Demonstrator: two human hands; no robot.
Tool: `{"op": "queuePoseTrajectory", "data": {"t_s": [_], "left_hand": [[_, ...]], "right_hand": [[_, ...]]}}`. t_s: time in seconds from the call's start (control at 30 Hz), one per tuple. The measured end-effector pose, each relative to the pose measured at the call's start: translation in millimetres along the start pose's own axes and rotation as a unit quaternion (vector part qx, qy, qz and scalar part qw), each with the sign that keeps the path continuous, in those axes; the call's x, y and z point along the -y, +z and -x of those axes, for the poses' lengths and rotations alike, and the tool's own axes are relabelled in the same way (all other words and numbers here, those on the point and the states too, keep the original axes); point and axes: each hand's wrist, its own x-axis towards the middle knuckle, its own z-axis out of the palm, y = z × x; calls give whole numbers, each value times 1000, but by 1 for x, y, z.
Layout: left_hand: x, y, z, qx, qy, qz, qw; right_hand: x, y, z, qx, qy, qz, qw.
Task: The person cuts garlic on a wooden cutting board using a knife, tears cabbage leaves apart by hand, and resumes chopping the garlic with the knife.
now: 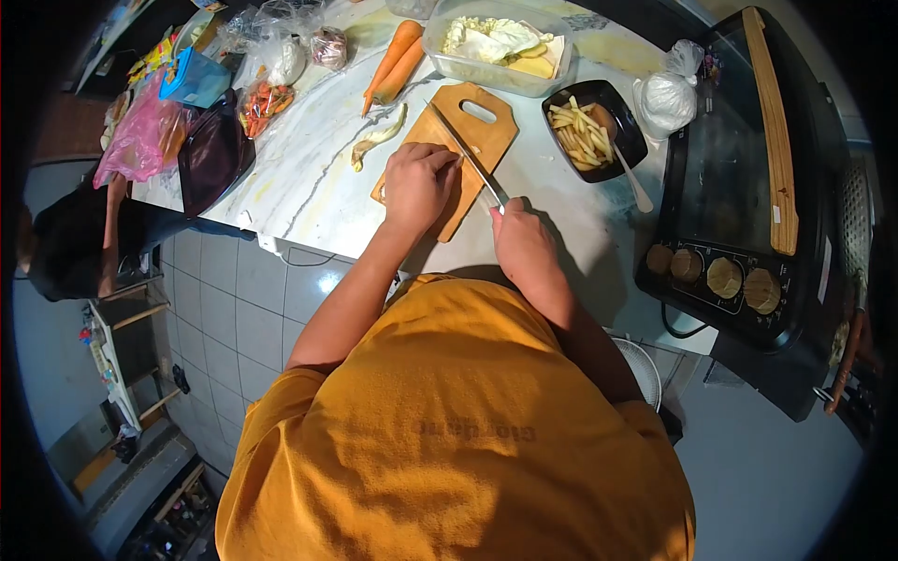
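Observation:
My right hand [524, 238] is closed around the handle of a kitchen knife [468, 152], whose blade slants up and left across the wooden cutting board [494, 122]. My left hand [418, 182] rests on the board, left of the blade, its fingers curled and pressed together. A small pale bit shows by its fingertips, but what the fingers hold is hidden. Left of the board lies a curved, pale yellowish piece [379, 138] that I cannot identify. Two carrots [398, 58] lie beyond it.
At the back stands a clear plastic container [440, 67] of cut pale vegetables. A black bowl [631, 140] holds pale strips and a spoon [636, 182]. Right are a tied white bag [666, 103] and a toaster oven [716, 187]. A person [70, 238] is at the left, near bags.

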Motion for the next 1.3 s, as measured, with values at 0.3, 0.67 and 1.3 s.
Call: {"op": "queuePoseTrajectory", "data": {"t_s": [0.3,0.67,1.3], "left_hand": [[0,2,4,-14,-3,-7,1000],[-4,-5,5,7,-31,36,999],[2,3,6,-13,-20,53,998]], "right_hand": [[-2,-1,-1,-13,0,-1,1000],[-10,-1,5,-46,-19,-17,999],[-2,-8,9,-52,-41,-20,998]]}}
